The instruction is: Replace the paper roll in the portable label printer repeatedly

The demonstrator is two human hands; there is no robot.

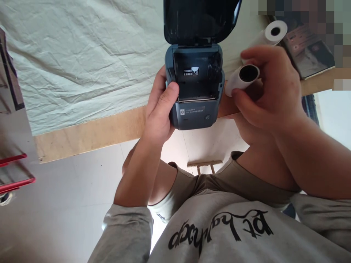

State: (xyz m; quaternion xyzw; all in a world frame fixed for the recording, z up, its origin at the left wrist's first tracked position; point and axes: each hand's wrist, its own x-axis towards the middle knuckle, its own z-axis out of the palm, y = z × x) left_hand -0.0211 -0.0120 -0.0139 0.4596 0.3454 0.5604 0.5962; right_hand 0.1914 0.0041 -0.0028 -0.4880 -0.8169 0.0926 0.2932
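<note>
Far left, red bars point(16, 171) edge into view beside the floor, and a wrinkled pale cloth point(82, 65) covers most of the bench point(90, 135), whose bare wooden edge runs along the front. Moving in, the left hand point(160, 109) grips the left side of a small dark blue printer point(196, 93), thumb pressed on its front corner, fingers point(159, 82) wrapped round the side, clamped on the casing. The printer sits at the bench edge with its lid point(200, 20) swung up and open, the paper bay bare inside. Just right of it, the right hand point(271, 91) holds a white paper roll point(241, 79), fingers closed round it, hollow core facing the camera, close to the printer's right side. Behind that hand, a second paper roll point(272, 33) lies on the bench, next to a dark booklet point(309, 51) at far right.
</note>
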